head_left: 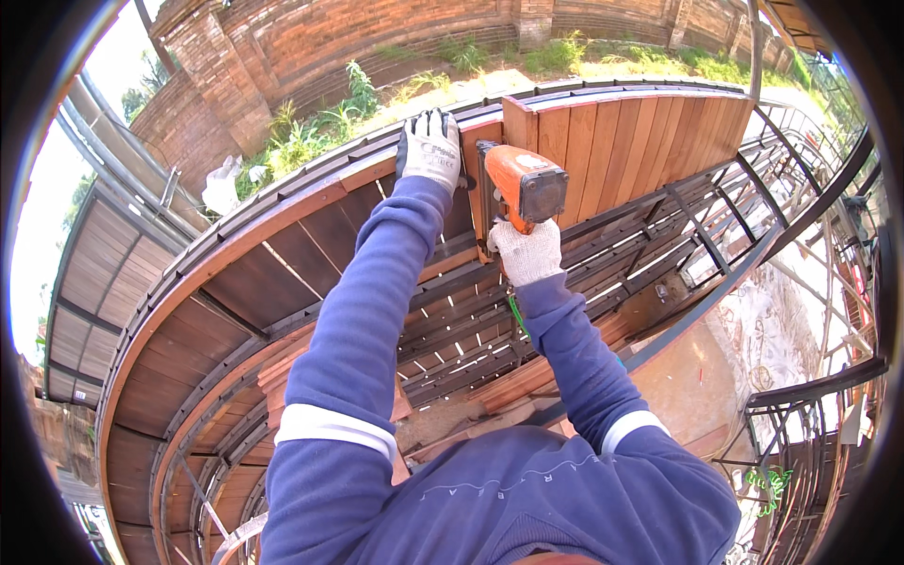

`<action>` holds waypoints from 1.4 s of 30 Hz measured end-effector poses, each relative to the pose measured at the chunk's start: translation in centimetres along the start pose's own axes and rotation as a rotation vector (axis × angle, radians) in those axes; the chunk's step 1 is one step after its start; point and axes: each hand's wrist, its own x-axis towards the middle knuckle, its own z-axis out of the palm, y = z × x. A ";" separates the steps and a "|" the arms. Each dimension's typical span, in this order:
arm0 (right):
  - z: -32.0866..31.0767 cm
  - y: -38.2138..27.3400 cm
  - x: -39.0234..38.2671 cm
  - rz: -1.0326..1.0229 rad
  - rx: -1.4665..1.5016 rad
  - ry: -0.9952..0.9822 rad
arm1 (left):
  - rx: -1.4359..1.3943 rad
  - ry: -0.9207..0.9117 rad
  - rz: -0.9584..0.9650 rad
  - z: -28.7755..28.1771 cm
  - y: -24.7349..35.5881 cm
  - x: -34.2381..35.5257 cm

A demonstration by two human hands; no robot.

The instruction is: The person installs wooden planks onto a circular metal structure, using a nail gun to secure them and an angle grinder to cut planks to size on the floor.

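Note:
My right hand (pixel 527 252), in a pale knitted glove, is closed round the handle of an orange and black nail gun (pixel 529 179). The tool's nose is against or very near an upright reddish wooden board (pixel 478 212), on the curved slatted panel. To its left, my left hand (pixel 429 151), in a white and dark coated glove, grips the panel's top edge beside that board, its fingers bent over the far side. Fingertips and thumb are partly hidden. Newer reddish slats (pixel 631 137) stand to the right; darker boards (pixel 282 259) line the left.
Dark metal framing (pixel 734 207) curves away at right. Below the panel lie stacked planks (pixel 292 372) and black rails (pixel 461 358). A brick wall (pixel 320 42) and weeds (pixel 358 94) lie beyond the panel. A green hose or cord (pixel 518 313) hangs near my right wrist.

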 end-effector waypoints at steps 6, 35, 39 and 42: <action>-0.1 0.3 0.3 -0.101 -0.095 0.001 | 0.003 -0.003 -0.008 -0.4 -0.1 0.0; -1.9 18.9 -10.7 0.435 -0.048 0.094 | -0.063 0.024 0.005 -1.9 -0.1 -0.5; -1.7 16.6 -10.7 0.553 -0.026 0.101 | -0.046 0.015 -0.004 -1.8 -0.3 -0.9; -1.7 15.6 -10.7 0.562 0.014 0.111 | -0.055 -0.003 0.006 -2.0 -0.2 -0.9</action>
